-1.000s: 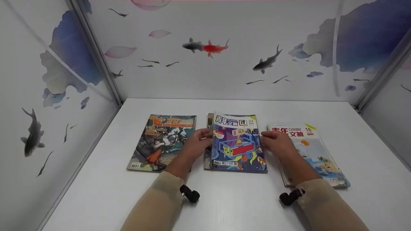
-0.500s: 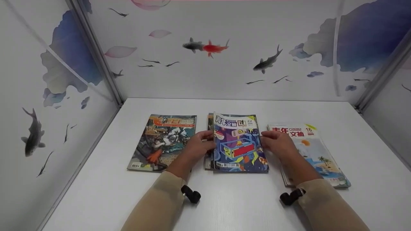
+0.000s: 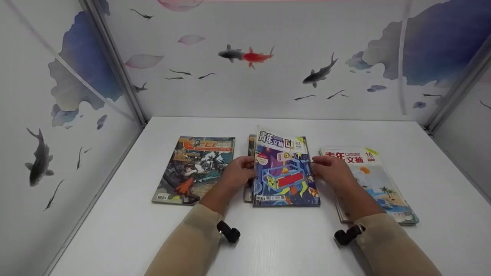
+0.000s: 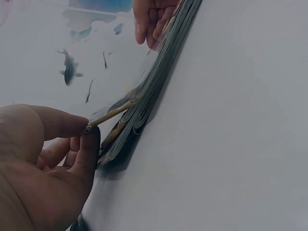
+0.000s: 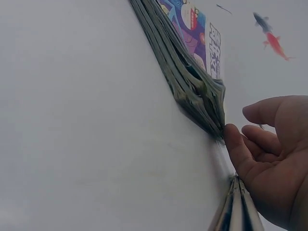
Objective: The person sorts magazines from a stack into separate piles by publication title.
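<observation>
A purple-blue magazine (image 3: 282,165) lies on top of the middle stack, its left side raised off the magazines (image 4: 163,72) beneath. My left hand (image 3: 238,174) pinches that magazine's left edge between thumb and forefinger, as the left wrist view shows. Along the stack's right side is my right hand (image 3: 334,172); in the right wrist view one fingertip (image 5: 234,139) meets the stack's edge while the thumb stands apart from it. A strip of a darker magazine (image 3: 248,193) peeks out at the stack's left.
On the left lies a magazine (image 3: 191,172) with an orange title, partly under my left forearm. A stack topped by a beach-cover magazine (image 3: 378,184) sits to the right, partly behind my right forearm. White panels (image 3: 261,88) with painted fish enclose the white table (image 3: 284,245).
The top magazine first shifts slightly right, then its left side lifts and its upper left corner rises, pinched by my left hand. My right hand stays nearly still.
</observation>
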Demonstrator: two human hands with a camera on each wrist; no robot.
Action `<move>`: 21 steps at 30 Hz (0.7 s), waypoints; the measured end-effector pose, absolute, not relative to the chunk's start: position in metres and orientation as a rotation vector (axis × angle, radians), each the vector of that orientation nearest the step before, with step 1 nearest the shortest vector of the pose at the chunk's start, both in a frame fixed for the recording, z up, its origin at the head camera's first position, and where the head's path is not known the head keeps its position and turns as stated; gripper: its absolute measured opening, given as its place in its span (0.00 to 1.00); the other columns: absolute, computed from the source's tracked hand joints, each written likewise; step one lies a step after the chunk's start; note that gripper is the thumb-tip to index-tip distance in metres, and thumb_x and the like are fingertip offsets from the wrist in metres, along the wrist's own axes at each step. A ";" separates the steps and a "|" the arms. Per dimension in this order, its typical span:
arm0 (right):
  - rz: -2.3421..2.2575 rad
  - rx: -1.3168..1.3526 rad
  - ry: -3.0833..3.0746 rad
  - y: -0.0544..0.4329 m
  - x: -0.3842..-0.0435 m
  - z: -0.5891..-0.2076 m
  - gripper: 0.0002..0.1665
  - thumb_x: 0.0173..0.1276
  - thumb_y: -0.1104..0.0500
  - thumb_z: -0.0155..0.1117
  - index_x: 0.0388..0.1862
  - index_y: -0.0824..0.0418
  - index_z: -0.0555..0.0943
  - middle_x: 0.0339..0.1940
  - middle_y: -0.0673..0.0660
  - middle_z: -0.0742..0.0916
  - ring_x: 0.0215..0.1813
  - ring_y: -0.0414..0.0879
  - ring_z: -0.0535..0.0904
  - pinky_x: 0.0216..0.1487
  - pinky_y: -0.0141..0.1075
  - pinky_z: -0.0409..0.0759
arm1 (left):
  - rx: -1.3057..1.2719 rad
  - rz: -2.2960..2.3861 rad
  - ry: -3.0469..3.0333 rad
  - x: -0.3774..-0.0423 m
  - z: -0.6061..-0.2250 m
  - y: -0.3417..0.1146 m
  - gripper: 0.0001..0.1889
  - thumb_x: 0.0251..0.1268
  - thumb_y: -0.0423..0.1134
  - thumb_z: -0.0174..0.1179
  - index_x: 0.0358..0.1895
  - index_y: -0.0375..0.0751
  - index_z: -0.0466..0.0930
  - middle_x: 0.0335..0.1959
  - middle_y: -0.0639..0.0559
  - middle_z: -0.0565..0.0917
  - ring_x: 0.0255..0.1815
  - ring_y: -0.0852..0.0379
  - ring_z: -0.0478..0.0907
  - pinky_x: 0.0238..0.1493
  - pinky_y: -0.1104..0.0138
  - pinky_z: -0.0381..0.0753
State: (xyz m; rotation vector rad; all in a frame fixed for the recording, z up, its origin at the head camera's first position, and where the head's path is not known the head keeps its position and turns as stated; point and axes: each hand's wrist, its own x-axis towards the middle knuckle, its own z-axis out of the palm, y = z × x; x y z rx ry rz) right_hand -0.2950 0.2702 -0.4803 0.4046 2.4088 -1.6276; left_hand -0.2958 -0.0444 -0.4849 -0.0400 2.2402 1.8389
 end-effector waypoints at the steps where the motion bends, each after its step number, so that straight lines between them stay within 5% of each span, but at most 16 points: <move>1: -1.629 0.402 2.409 0.270 -0.295 -0.480 0.31 0.81 0.48 0.64 0.79 0.48 0.75 0.76 0.54 0.81 0.72 0.52 0.81 0.79 0.47 0.76 | -0.041 1.840 2.236 -0.296 -0.485 -0.045 0.27 0.72 0.33 0.65 0.72 0.47 0.78 0.61 0.50 0.84 0.62 0.51 0.81 0.63 0.58 0.82; 9: -1.680 0.400 2.360 0.271 -0.295 -0.479 0.30 0.81 0.49 0.64 0.79 0.48 0.75 0.75 0.54 0.81 0.73 0.52 0.81 0.79 0.47 0.76 | -0.053 1.877 2.155 -0.294 -0.481 -0.046 0.24 0.74 0.31 0.62 0.70 0.49 0.76 0.67 0.48 0.84 0.63 0.50 0.84 0.54 0.61 0.83; 21: -1.718 0.446 2.333 0.271 -0.296 -0.475 0.26 0.82 0.48 0.63 0.76 0.47 0.78 0.74 0.54 0.82 0.68 0.51 0.82 0.66 0.38 0.83 | -0.079 1.971 2.062 -0.301 -0.484 -0.045 0.26 0.71 0.25 0.59 0.70 0.43 0.75 0.66 0.45 0.85 0.63 0.49 0.84 0.62 0.58 0.84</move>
